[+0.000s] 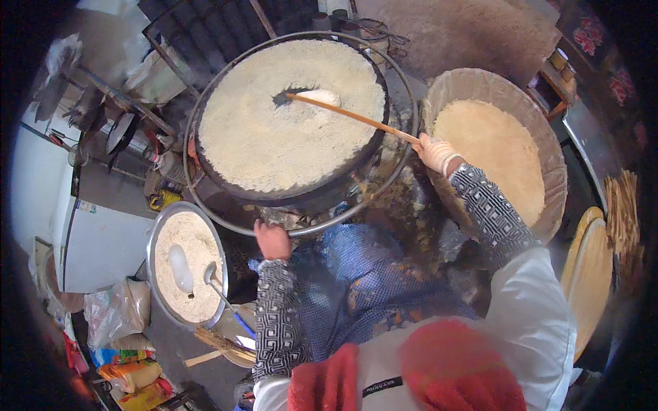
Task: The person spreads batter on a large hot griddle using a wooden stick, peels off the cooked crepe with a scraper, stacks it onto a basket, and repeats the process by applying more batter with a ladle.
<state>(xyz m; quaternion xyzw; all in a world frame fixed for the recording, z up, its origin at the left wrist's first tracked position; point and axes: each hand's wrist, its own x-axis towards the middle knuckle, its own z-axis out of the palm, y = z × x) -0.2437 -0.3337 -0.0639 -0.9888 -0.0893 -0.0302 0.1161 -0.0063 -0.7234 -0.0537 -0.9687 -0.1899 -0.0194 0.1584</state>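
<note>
My right hand [437, 153], in a pale knit glove or wrap, grips a long wooden stick [360, 119]. The stick reaches left over a large round black griddle [288, 196] covered by a pale batter-like layer [277, 144]. Near the stick's far end a whiter mound [325, 97] sits beside a dark gap in the layer. My left hand [273, 241] is bare and lies over the front of the metal ring [329, 226] around the griddle. Its fingers point away from me; whether they grip the ring cannot be told.
A lined basket [429, 118] of tan meal stands right. At left, a metal basin [152, 257] of pale flour-like mix holds a clear bottle [180, 269] and a blue-handled ladle [226, 298]. A straw brush [221, 343] lies below it; round wooden boards [591, 282] lean right.
</note>
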